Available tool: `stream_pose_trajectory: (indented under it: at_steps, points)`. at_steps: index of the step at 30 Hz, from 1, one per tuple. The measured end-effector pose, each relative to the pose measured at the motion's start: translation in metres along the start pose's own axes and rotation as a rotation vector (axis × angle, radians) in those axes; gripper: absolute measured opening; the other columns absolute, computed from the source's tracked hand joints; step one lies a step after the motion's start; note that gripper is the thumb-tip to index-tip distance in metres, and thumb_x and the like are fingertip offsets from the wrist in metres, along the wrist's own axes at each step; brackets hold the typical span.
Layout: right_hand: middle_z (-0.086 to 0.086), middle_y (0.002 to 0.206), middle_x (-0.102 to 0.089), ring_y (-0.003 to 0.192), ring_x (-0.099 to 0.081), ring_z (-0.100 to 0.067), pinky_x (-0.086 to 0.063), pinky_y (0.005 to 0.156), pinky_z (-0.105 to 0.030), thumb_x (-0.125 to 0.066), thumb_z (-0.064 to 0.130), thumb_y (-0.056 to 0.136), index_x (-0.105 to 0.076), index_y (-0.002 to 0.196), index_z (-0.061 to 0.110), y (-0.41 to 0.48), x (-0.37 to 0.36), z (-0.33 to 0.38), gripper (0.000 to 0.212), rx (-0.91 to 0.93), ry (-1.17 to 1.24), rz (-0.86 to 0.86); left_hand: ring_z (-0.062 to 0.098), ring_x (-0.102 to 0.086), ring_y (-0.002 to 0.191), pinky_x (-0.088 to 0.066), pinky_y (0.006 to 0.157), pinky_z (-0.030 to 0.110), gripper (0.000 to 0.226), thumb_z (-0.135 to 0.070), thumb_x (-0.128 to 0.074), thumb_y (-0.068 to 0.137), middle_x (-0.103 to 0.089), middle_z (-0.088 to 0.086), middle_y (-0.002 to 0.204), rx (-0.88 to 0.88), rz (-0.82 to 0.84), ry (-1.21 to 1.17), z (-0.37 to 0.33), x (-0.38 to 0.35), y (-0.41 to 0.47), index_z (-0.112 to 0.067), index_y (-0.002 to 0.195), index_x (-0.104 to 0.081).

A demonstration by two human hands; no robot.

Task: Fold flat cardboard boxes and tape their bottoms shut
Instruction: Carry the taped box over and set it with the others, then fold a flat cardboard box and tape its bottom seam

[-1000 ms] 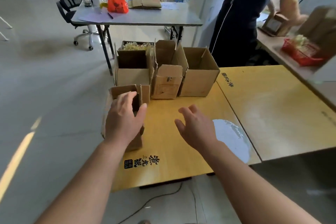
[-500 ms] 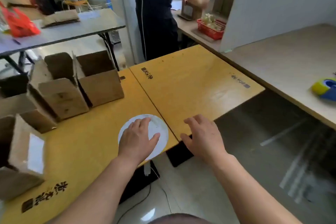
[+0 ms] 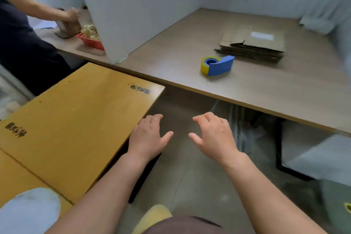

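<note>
Fetch step is judged in hand. L hand (image 3: 147,138) & R hand (image 3: 214,137) are held out empty, fingers loosely spread. Flat boxes (image 3: 254,45) are stacked on far desk (image 3: 266,89), tape dispenser (image 3: 217,65) near; fwd reach is called for.

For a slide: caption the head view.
Left hand and right hand hover empty, facing the tape dispenser and stack of flat boxes.

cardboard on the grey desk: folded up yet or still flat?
Flat. The cardboard boxes lie as a low stack of unfolded blanks on the grey desk, beside the tape dispenser; neither hand touches them.
</note>
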State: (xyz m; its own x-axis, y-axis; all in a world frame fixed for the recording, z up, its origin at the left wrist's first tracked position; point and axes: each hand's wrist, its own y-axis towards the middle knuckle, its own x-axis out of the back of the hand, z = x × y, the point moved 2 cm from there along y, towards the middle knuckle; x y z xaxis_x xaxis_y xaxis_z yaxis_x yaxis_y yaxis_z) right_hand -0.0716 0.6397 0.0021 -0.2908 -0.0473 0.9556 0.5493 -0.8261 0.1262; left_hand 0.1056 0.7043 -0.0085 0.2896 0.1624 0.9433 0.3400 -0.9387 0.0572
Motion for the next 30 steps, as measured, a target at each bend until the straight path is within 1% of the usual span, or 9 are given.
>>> stream_pose_trajectory:
  at_steps: [3, 6, 10, 13, 16, 21, 24, 27, 30]
  points:
    - [0.002, 0.126, -0.050, 0.118, -0.047, -0.016, -0.027, 0.104, -0.033, -0.051, 0.048, 0.089, -0.046, 0.134, 0.025, 0.010, 0.014, -0.044, 0.051, -0.100, -0.029, -0.027, 0.017, -0.046, 0.124, -0.040, 0.102, 0.034, 0.065, -0.056, -0.053, 0.088, -0.049, 0.001, 0.137, -0.121, 0.012, 0.018, -0.040, -0.012, 0.039, -0.021, 0.140, -0.038]
    - [0.002, 0.129, -0.049, 0.120, -0.046, -0.017, -0.026, 0.104, -0.032, -0.051, 0.049, 0.089, -0.045, 0.135, 0.025, 0.028, 0.025, -0.084, 0.052, -0.179, -0.053, -0.039, 0.017, -0.048, 0.123, -0.042, 0.101, 0.033, 0.064, -0.058, -0.053, 0.088, -0.050, 0.000, 0.135, -0.221, 0.025, 0.018, -0.079, -0.026, 0.080, -0.022, 0.139, -0.040]
    - [0.001, 0.128, -0.049, 0.119, -0.046, -0.019, -0.029, 0.102, -0.034, -0.051, 0.048, 0.089, -0.045, 0.134, 0.024, 0.066, 0.036, -0.136, 0.052, -0.258, -0.091, -0.053, 0.017, -0.046, 0.124, -0.039, 0.100, 0.032, 0.065, -0.057, -0.054, 0.088, -0.049, 0.000, 0.136, -0.332, 0.060, -0.004, -0.123, -0.048, 0.145, -0.021, 0.140, -0.040]
    - [0.001, 0.131, -0.048, 0.119, -0.047, -0.021, -0.029, 0.101, -0.035, -0.049, 0.048, 0.089, -0.041, 0.137, 0.024, 0.104, 0.045, -0.174, 0.053, -0.312, -0.109, -0.052, 0.015, -0.043, 0.127, -0.037, 0.101, 0.030, 0.065, -0.055, -0.053, 0.089, -0.047, -0.002, 0.139, -0.394, 0.095, -0.038, -0.152, -0.061, 0.202, -0.021, 0.142, -0.038]
    - [0.002, 0.133, -0.047, 0.120, -0.046, -0.020, -0.030, 0.098, -0.033, -0.048, 0.048, 0.089, -0.039, 0.139, 0.025, 0.147, 0.054, -0.209, 0.055, -0.347, -0.144, -0.029, 0.015, -0.043, 0.127, -0.038, 0.099, 0.030, 0.066, -0.055, -0.052, 0.089, -0.046, -0.004, 0.140, -0.419, 0.122, -0.065, -0.179, -0.070, 0.259, -0.022, 0.144, -0.035]
    - [0.003, 0.134, -0.047, 0.120, -0.046, -0.018, -0.031, 0.100, -0.034, -0.047, 0.050, 0.090, -0.038, 0.140, 0.026, 0.212, 0.063, -0.261, 0.056, -0.402, -0.177, -0.019, 0.015, -0.045, 0.126, -0.041, 0.097, 0.031, 0.067, -0.056, -0.051, 0.088, -0.047, -0.005, 0.140, -0.472, 0.144, -0.055, -0.214, -0.086, 0.341, -0.023, 0.144, -0.035]
    - [0.002, 0.133, -0.047, 0.121, -0.046, -0.019, -0.030, 0.100, -0.033, -0.047, 0.049, 0.091, -0.037, 0.141, 0.025, 0.239, 0.063, -0.287, 0.057, -0.430, -0.172, -0.021, 0.016, -0.043, 0.128, -0.041, 0.099, 0.032, 0.067, -0.054, -0.053, 0.089, -0.045, -0.003, 0.143, -0.486, 0.173, -0.067, -0.230, -0.097, 0.382, -0.022, 0.144, -0.034]
    - [0.001, 0.134, -0.046, 0.122, -0.044, -0.020, -0.027, 0.099, -0.031, -0.047, 0.049, 0.091, -0.035, 0.142, 0.025, 0.260, 0.062, -0.312, 0.058, -0.457, -0.172, -0.005, 0.017, -0.041, 0.130, -0.038, 0.102, 0.032, 0.068, -0.053, -0.054, 0.089, -0.043, -0.001, 0.144, -0.486, 0.216, -0.075, -0.248, -0.107, 0.418, -0.022, 0.145, -0.032]
    - [0.001, 0.135, -0.044, 0.123, -0.042, -0.020, -0.027, 0.100, -0.032, -0.047, 0.048, 0.091, -0.034, 0.143, 0.024, 0.283, 0.060, -0.343, 0.059, -0.484, -0.164, 0.009, 0.018, -0.040, 0.131, -0.037, 0.104, 0.033, 0.070, -0.054, -0.053, 0.090, -0.042, -0.001, 0.145, -0.484, 0.210, -0.063, -0.263, -0.116, 0.452, -0.022, 0.147, -0.030]
